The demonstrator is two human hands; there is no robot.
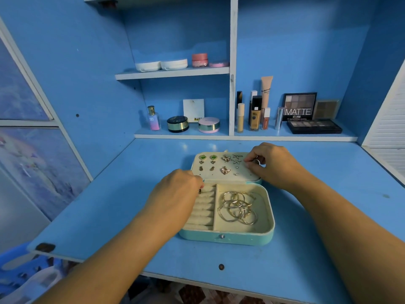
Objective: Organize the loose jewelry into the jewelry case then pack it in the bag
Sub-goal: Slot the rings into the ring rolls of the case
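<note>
A mint green jewelry case (pixel 228 238) lies open on the blue desk. Its cream lid panel (pixel 219 175) holds several stud earrings: green ones (pixel 202 157), butterflies (pixel 225 170) and stars. A tangle of gold and silver bangles (pixel 237 208) fills the right compartment. Ring rolls (pixel 202 210) line the left compartment. My left hand (pixel 175 191) pinches a small ring at the top of the ring rolls. At the lid's right edge my right hand (pixel 270 164) pinches a small silver piece, a ring by its look. No bag can be made out.
Cosmetics stand on the shelves behind: compacts, a perfume bottle (pixel 153 118), foundation tubes and a black eyeshadow palette (pixel 314 126). The desk's front edge (pixel 197 275) is near me. A blue plastic stool (pixel 24 266) sits lower left.
</note>
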